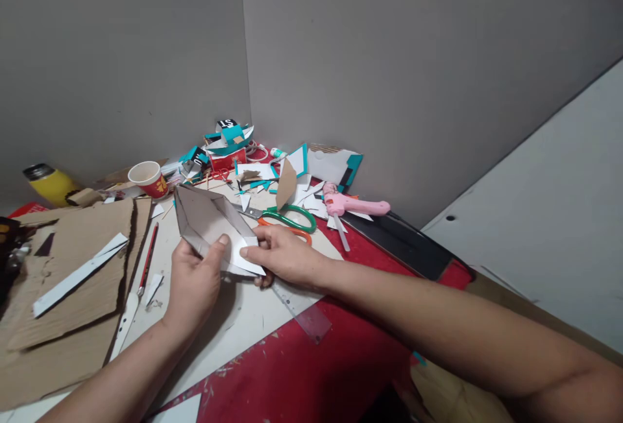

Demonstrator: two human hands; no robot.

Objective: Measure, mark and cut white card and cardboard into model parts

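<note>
A folded cardboard piece (207, 215), pale inside with raised walls like a shallow open box, is held up over the table between both hands. My left hand (197, 274) grips its near left side, the thumb pressed on the inner face. At its right end my right hand (277, 254) pinches a white flap, thumb on top and fingers underneath. Just behind the right hand lie scissors with green and orange handles (296, 217). Below the cardboard piece, a clear ruler (311, 322) is partly covered by the right hand.
Brown cardboard sheets (78, 280) with a white strip lie left, beside a red pencil (148, 257) and a white-handled knife (127, 319). A paper cup (148, 180) and yellow bottle (51, 184) stand behind. A pink glue gun (355, 204) lies right among scraps. Grey walls (341, 53) close the back.
</note>
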